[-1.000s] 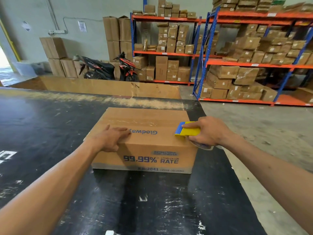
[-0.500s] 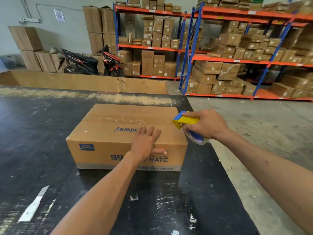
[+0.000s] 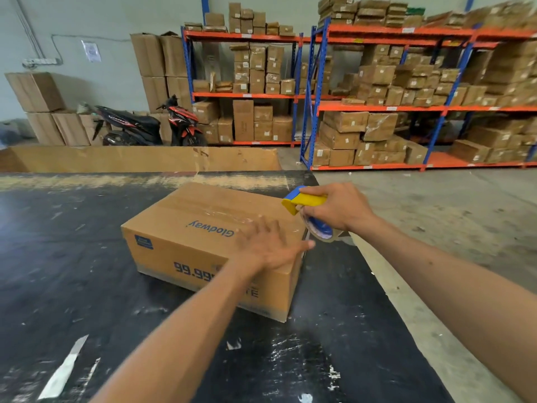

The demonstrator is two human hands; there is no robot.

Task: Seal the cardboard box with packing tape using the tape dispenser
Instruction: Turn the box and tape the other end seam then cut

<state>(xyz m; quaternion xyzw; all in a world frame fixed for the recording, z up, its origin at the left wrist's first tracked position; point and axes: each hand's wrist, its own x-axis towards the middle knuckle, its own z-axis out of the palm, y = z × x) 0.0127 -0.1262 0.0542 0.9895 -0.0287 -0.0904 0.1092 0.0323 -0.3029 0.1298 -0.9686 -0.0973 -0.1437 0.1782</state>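
Observation:
A brown cardboard box (image 3: 186,237) with blue print lies on the black table (image 3: 72,257), turned at an angle. Clear tape runs along its top seam. My left hand (image 3: 270,245) rests flat, fingers spread, on the box's near right top corner, blurred by motion. My right hand (image 3: 340,210) grips a yellow and blue tape dispenser (image 3: 305,202) with a tape roll (image 3: 318,232), held just off the box's right end, above the table edge.
A large flat cardboard sheet (image 3: 139,159) stands along the table's far edge. Concrete floor (image 3: 436,228) lies to the right. Blue and orange racks (image 3: 377,106) full of boxes and a parked motorbike (image 3: 145,126) fill the background.
The box has turned, its right end swinging nearer to me. My left hand slid from the middle of the top to the right corner. The dispenser lifted off the box's right end.

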